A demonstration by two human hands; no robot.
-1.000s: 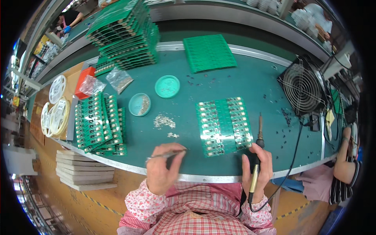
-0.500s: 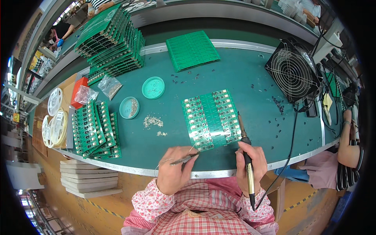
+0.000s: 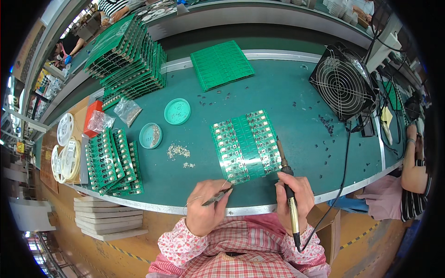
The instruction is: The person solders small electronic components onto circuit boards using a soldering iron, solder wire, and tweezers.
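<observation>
Benchtop (image 3: 282, 99): matte green
Left hand (image 3: 200, 216): pinching slim dark tool (image 3: 213, 199)
Right hand (image 3: 301, 194): gripping soldering iron (image 3: 287, 170)
Circuit panel (image 3: 245, 148): best kept flat, iron's tip steady

Items in my view, by the clock. Two o'clock: one black fan (image 3: 342, 88), round wire guard, standing on my green table (image 3: 296, 127). Three o'clock: one co-worker (image 3: 414, 184), bare forearm, dark striped garment. Four o'clock: yellow-and-black floor tape (image 3: 360, 235). Eight o'clock: stacked whitish slabs (image 3: 109, 218), below table level. Nine o'clock: pale reels (image 3: 70, 160); near them, one red box (image 3: 92, 111), clear bag (image 3: 98, 123) overlapping it. Eleven o'clock: second co-worker (image 3: 111, 7), striped top.
</observation>
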